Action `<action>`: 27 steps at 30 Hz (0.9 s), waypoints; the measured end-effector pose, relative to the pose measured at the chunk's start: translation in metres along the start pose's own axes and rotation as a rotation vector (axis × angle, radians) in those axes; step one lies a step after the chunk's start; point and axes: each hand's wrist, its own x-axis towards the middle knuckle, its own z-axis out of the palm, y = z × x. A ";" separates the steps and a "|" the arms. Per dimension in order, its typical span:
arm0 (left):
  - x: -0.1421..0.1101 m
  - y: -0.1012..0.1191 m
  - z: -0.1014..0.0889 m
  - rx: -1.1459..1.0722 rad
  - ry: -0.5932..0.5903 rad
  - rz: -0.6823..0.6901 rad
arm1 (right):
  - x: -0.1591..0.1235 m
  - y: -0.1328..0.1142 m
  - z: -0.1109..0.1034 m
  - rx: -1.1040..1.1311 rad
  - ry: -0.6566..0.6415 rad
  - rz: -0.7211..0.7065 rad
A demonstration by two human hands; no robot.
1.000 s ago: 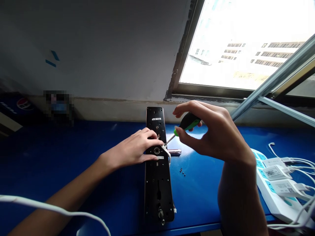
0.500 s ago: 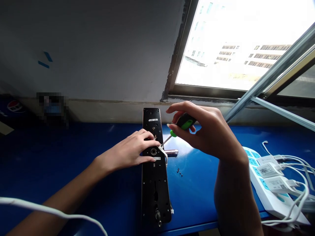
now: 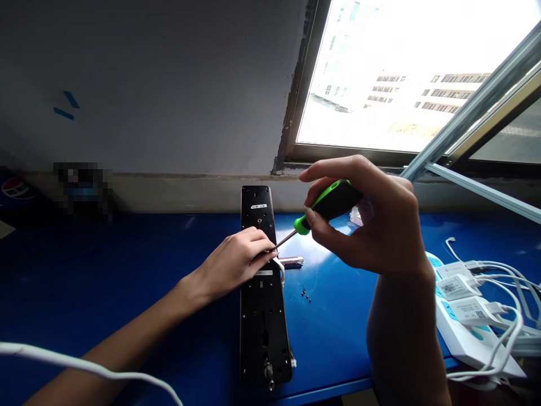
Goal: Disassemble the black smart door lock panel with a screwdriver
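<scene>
A long black metal panel (image 3: 264,316), punched with holes, lies lengthwise on the blue table; a short metal spindle (image 3: 269,372) sticks up from its near end. My right hand (image 3: 372,220) grips the green-and-black handle of a screwdriver (image 3: 333,200), its shaft slanting down left to the panel's right edge. My left hand (image 3: 243,254) rests across the panel, thumb and forefinger pinched at the screwdriver's tip; what lies between them is hidden. A white cable (image 3: 282,272) curves out beside those fingers, next to a shiny metallic piece (image 3: 291,262).
Several tiny black screws (image 3: 305,295) lie right of the panel. A white power strip (image 3: 469,344) with plugged-in chargers and cables occupies the table's right side. Another white cable (image 3: 84,363) crosses the lower left. A metal bar (image 3: 448,129) slants before the window.
My right hand has drawn up and right with the screwdriver, its handle tilting lower. My left thumb has moved up towards the forefinger, closing at the tip. The view has shifted slightly.
</scene>
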 end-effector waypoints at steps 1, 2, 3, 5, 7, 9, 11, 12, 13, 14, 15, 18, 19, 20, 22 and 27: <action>0.000 0.001 0.001 0.006 0.005 0.000 | -0.001 0.001 -0.002 -0.005 0.007 0.006; 0.001 0.001 0.002 0.021 0.009 0.001 | -0.002 0.002 -0.005 -0.015 0.011 0.014; 0.001 0.003 0.002 0.042 0.009 0.006 | -0.002 0.004 -0.009 -0.030 0.005 0.022; 0.002 0.007 0.001 0.083 -0.010 0.037 | -0.003 0.010 -0.017 -0.068 -0.041 0.028; 0.005 0.014 0.001 0.105 -0.052 0.079 | -0.005 0.017 -0.026 -0.117 -0.127 0.043; 0.013 0.022 0.004 0.112 -0.120 0.124 | -0.006 0.025 -0.034 -0.153 -0.235 0.087; 0.024 0.031 0.010 0.128 -0.213 0.165 | -0.009 0.030 -0.040 -0.158 -0.346 0.153; 0.031 0.034 0.014 0.138 -0.271 0.185 | -0.010 0.032 -0.042 -0.151 -0.397 0.186; 0.038 0.037 0.019 0.149 -0.326 0.203 | -0.012 0.034 -0.044 -0.145 -0.443 0.221; 0.045 0.039 0.024 0.155 -0.379 0.216 | -0.013 0.035 -0.045 -0.143 -0.482 0.256; 0.052 0.040 0.030 0.159 -0.426 0.221 | -0.014 0.036 -0.046 -0.141 -0.513 0.290; 0.068 0.040 0.046 0.176 -0.545 0.208 | -0.016 0.038 -0.049 -0.132 -0.559 0.362; 0.072 0.039 0.050 0.186 -0.576 0.202 | -0.016 0.038 -0.050 -0.129 -0.561 0.368; 0.075 0.038 0.054 0.198 -0.602 0.198 | -0.016 0.039 -0.052 -0.131 -0.560 0.368; 0.081 0.037 0.060 0.220 -0.635 0.191 | -0.017 0.040 -0.054 -0.141 -0.551 0.364; 0.088 0.040 0.069 0.230 -0.675 0.195 | -0.019 0.042 -0.059 -0.124 -0.542 0.360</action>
